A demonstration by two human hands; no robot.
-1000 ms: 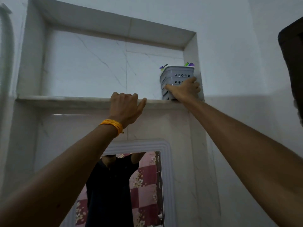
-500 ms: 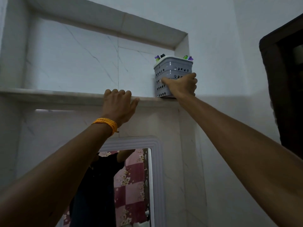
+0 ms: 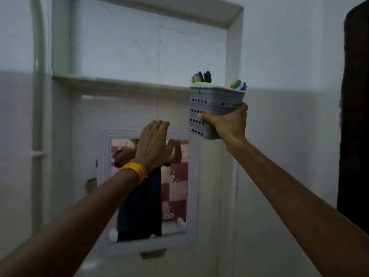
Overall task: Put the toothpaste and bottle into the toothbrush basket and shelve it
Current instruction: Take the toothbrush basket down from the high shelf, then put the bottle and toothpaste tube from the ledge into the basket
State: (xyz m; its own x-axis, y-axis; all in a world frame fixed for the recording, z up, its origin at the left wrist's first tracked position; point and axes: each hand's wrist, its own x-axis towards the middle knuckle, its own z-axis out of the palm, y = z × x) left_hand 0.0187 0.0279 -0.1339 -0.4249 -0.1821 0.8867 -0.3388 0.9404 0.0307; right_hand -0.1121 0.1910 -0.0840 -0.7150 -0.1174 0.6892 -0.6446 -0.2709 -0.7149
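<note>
The grey perforated toothbrush basket (image 3: pixel 211 104) is in the air just below the right end of the marble shelf (image 3: pixel 119 82), held upright by my right hand (image 3: pixel 229 124), which grips its lower right side. Green, purple and dark toothbrush tops (image 3: pixel 201 76) stick out above its rim. My left hand (image 3: pixel 153 144), with an orange band at the wrist, hovers with fingers spread in front of the mirror, holding nothing. Neither toothpaste nor a bottle is visible.
A recessed marble niche (image 3: pixel 149 47) sits above the shelf. Below it hangs a white-framed mirror (image 3: pixel 149 188) reflecting a person in dark clothes. A white pipe (image 3: pixel 38 116) runs down the left wall. A dark door frame (image 3: pixel 355 116) stands at the right edge.
My right hand has lifted the basket off the shelf and brought it down and towards me. My left hand has let go of the shelf edge and dropped to mirror height.
</note>
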